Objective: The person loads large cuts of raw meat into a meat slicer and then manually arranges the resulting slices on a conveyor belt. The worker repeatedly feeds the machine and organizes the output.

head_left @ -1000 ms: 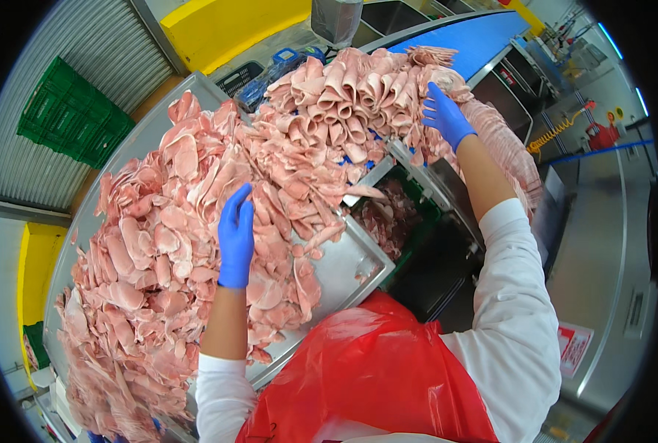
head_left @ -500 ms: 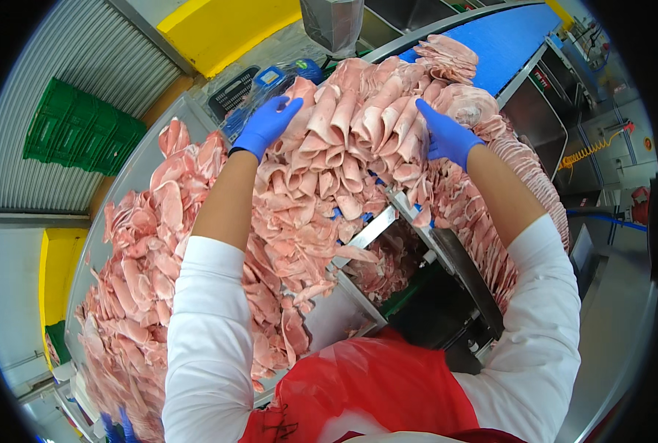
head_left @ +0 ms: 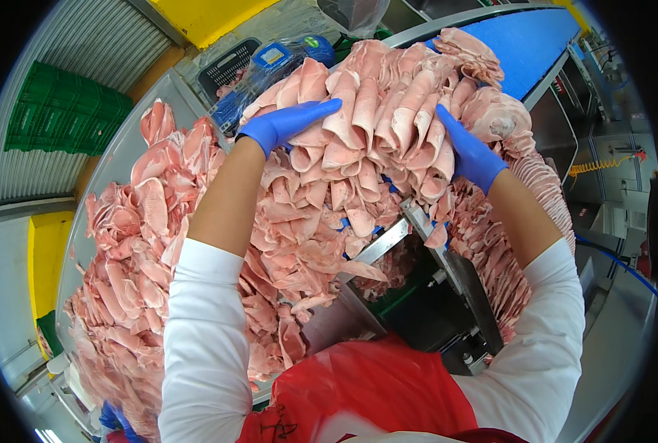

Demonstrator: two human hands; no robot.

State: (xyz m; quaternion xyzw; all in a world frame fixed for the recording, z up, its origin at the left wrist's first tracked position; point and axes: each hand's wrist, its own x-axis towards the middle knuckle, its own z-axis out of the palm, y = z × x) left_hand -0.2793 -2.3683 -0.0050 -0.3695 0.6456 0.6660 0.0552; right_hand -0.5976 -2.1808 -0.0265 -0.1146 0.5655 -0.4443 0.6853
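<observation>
My left hand (head_left: 284, 125), in a blue glove, grips the left side of a bunch of rolled pink meat slices (head_left: 373, 111), fingers stretched over the rolls. My right hand (head_left: 467, 151), gloved alike, presses round the right side of the same bunch, its lower fingers partly hidden. Loose slices (head_left: 144, 266) are heaped on a steel tray (head_left: 85, 214) at the left and below the rolls. Dense rows of slices (head_left: 491, 280) lie at the right, partly behind my right arm.
A blue belt (head_left: 528, 40) runs behind the rolls. A steel-edged opening (head_left: 417, 310) with meat inside lies below. A black basket (head_left: 222, 70) and blue equipment (head_left: 273, 57) stand at the back, green crates (head_left: 63, 111) at left. Blue gloved fingers (head_left: 115, 417) show at lower left, apparently another person's.
My left hand has moved up and right from the loose heap onto the rolls. My hands have closed in on both sides of the bunch, which now sits higher and more gathered.
</observation>
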